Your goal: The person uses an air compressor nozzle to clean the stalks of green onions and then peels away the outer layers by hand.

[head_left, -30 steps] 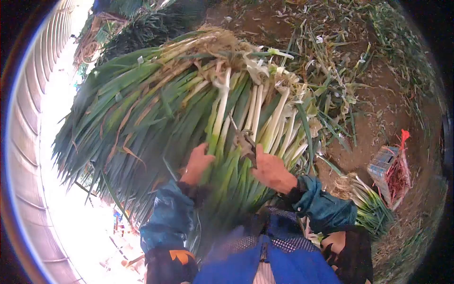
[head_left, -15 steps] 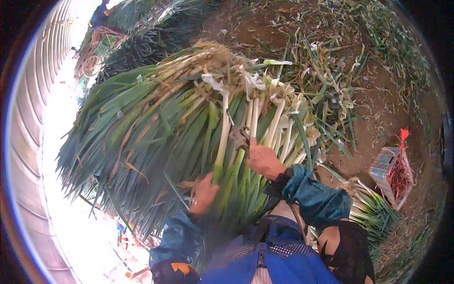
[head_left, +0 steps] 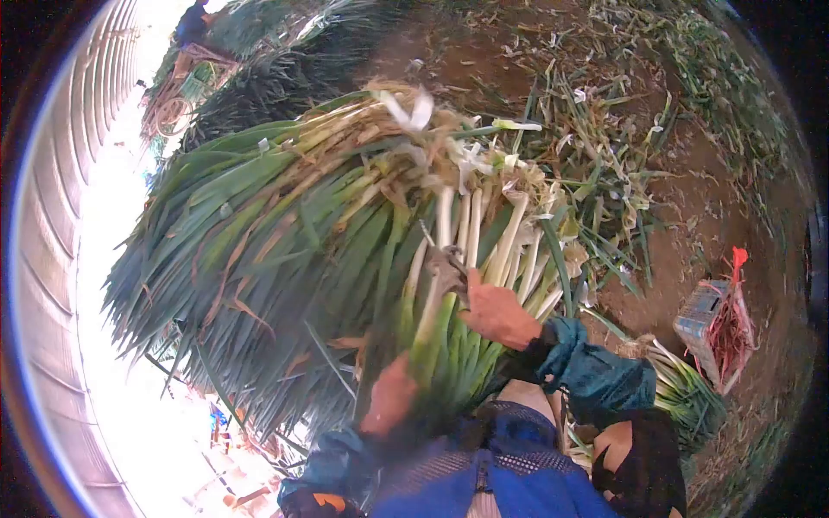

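Observation:
My left hand [head_left: 390, 397], blurred by motion, is closed around the green part of a long green onion [head_left: 425, 324]. In my right hand [head_left: 503, 318] is a dirty metal blow gun [head_left: 447, 266] with a thin nozzle, pointing up and left beside the white stalks. Under both hands lie several green onions with bared white stems [head_left: 505, 237], roots away from me. Left of them spreads a big heap of unpeeled green onions [head_left: 259, 224]. A loose white skin [head_left: 410, 110] hangs blurred above the root ends.
Peeled scraps [head_left: 596, 164] litter the brown ground [head_left: 691, 186]. To the right stands a box of red ties [head_left: 730, 332], near a bundle of green onions [head_left: 686, 388]. A person [head_left: 192, 24] is at the far left, by a cart wheel [head_left: 173, 116]. A ribbed wall [head_left: 52, 285] runs along the left.
My left hand has moved down and right with the green onion. My right hand and the blow gun have shifted slightly right and down. White skin has come up near the roots.

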`<state>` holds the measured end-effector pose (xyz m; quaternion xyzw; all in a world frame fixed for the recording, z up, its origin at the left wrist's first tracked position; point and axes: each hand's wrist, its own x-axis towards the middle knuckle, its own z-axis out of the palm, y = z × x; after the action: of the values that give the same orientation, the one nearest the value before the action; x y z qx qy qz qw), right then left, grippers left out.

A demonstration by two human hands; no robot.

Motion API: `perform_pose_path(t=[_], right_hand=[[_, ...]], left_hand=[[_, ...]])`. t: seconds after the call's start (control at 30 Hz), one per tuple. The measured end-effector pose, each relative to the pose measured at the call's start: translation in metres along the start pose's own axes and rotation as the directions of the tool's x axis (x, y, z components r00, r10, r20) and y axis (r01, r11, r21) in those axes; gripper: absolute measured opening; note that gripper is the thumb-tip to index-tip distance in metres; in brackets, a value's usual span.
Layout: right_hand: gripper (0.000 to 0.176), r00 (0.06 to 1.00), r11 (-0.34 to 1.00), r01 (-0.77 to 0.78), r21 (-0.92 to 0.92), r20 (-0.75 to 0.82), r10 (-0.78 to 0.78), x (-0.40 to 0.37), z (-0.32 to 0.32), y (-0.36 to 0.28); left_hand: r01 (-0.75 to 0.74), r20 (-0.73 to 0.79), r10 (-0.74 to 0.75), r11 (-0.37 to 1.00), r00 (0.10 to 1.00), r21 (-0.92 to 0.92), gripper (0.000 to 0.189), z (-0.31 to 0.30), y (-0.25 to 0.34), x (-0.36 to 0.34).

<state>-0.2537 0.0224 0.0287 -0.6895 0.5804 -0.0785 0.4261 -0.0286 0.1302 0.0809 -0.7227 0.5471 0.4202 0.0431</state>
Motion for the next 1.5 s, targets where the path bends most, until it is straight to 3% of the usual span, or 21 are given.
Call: perform_pose_path(t=[0.03, 0.1, 0.17, 0.2, 0.3, 0.33, 0.37, 0.4, 0.43, 0.47, 0.5, 0.57, 0.67, 0.77, 0.87, 0.97, 1.1, 1.17, 1.27, 1.37, 1.5], right_hand=[[0.049, 1.000, 1.000, 0.001, -0.009, 0.013, -0.001, 0.001, 0.002, 0.009], [0.050, 0.990, 0.999, -0.044, 0.010, -0.134, 0.045, 0.010, 0.008, 0.047], [0.049, 0.965, 0.998, -0.041, 0.043, -0.258, 0.051, 0.012, -0.002, 0.061], [0.050, 0.980, 0.998, -0.044, 0.033, -0.195, 0.049, 0.010, -0.003, 0.053], [0.053, 0.999, 0.999, -0.052, 0.004, -0.009, 0.052, -0.018, -0.003, 0.010], [0.053, 0.995, 0.998, -0.070, -0.012, 0.076, 0.070, -0.021, 0.000, 0.010], [0.055, 0.999, 1.000, -0.017, -0.010, 0.028, 0.018, -0.024, 0.007, 0.017], [0.057, 0.999, 0.999, 0.035, -0.010, -0.018, -0.036, -0.026, 0.016, 0.032], [0.059, 0.994, 0.996, 0.088, -0.012, -0.064, -0.089, -0.026, 0.020, 0.040], [0.062, 1.000, 0.998, 0.024, -0.049, -0.002, -0.025, -0.029, 0.014, 0.032], [0.060, 1.000, 0.999, 0.011, -0.045, 0.001, -0.010, -0.031, 0.018, 0.030], [0.058, 1.000, 0.999, -0.025, -0.038, -0.005, 0.024, -0.039, 0.029, 0.031], [0.061, 0.999, 0.999, 0.041, -0.028, -0.019, -0.041, -0.044, 0.036, 0.036], [0.064, 1.000, 0.999, -0.022, -0.024, 0.011, 0.022, -0.049, 0.027, 0.023], [0.064, 0.990, 0.993, 0.119, 0.002, -0.079, -0.119, -0.058, 0.029, 0.031], [0.063, 0.992, 0.995, 0.097, 0.005, -0.086, -0.096, -0.062, 0.032, 0.029], [0.063, 0.992, 0.995, 0.092, 0.038, -0.091, -0.088, -0.064, 0.033, 0.025], [0.065, 0.998, 0.998, 0.046, 0.046, -0.055, -0.043, -0.063, 0.030, 0.022], [0.066, 0.990, 0.988, 0.118, 0.101, -0.092, -0.108, -0.069, 0.030, 0.018], [0.068, 1.000, 0.992, 0.023, 0.122, 0.017, -0.026, -0.080, 0.002, -0.016], [0.068, 0.997, 0.980, 0.060, 0.187, 0.032, -0.067, -0.081, 0.006, -0.031]], left_hand=[[-0.092, -0.035, 0.094, 0.994, 0.995, 0.055, 0.055, 0.007, -0.009, 0.000], [-0.264, -0.087, 0.282, 0.949, 0.956, 0.173, 0.056, 0.025, -0.034, 0.002], [-0.325, -0.089, 0.341, 0.933, 0.936, 0.157, 0.049, 0.017, -0.026, 0.003], [-0.351, -0.087, 0.366, 0.924, 0.926, 0.150, 0.045, 0.012, -0.021, 0.005], [-0.286, 0.222, 0.211, 0.871, 0.952, 0.400, 0.020, -0.022, 0.009, 0.043], [-0.440, 0.185, 0.400, 0.779, 0.898, 0.447, 0.019, -0.038, 0.001, 0.073], [-0.418, 0.092, 0.480, 0.635, 0.872, 0.650, 0.017, -0.069, 0.014, 0.094], [-0.305, -0.004, 0.554, 0.466, 0.833, 0.831, 0.016, -0.101, 0.028, 0.114], [-0.134, -0.099, 0.617, 0.319, 0.780, 0.938, 0.015, -0.132, 0.041, 0.135], [-0.232, -0.313, 0.775, 0.501, 0.549, 0.834, 0.013, -0.168, 0.031, 0.161], [-0.116, -0.368, 0.871, 0.423, 0.326, 0.899, 0.022, -0.197, 0.026, 0.190], [-0.020, -0.471, 0.683, 0.579, 0.559, 0.815, 0.032, -0.231, 0.018, 0.217], [0.208, -0.492, 0.530, 0.506, 0.691, 0.837, 0.041, -0.206, 0.011, 0.220], [0.324, -0.525, 0.558, 0.423, 0.643, 0.846, 0.077, -0.195, -0.018, 0.239], [0.276, -0.499, 0.560, 0.436, 0.662, 0.856, 0.061, -0.206, 0.000, 0.210], [0.354, -0.562, 0.489, 0.456, 0.667, 0.816, 0.020, -0.216, -0.015, 0.208], [0.235, -0.454, 0.519, 0.433, 0.725, 0.870, 0.011, -0.220, -0.012, 0.200], [0.222, -0.410, 0.531, 0.382, 0.741, 0.897, 0.009, -0.205, -0.005, 0.190], [0.136, -0.296, 0.578, 0.304, 0.760, 0.943, 0.007, -0.168, 0.014, 0.166], [-0.076, -0.205, 0.575, 0.427, 0.792, 0.901, 0.005, -0.110, 0.018, 0.134], [-0.323, -0.012, 0.559, 0.496, 0.829, 0.806, 0.007, -0.045, 0.001, 0.091]])
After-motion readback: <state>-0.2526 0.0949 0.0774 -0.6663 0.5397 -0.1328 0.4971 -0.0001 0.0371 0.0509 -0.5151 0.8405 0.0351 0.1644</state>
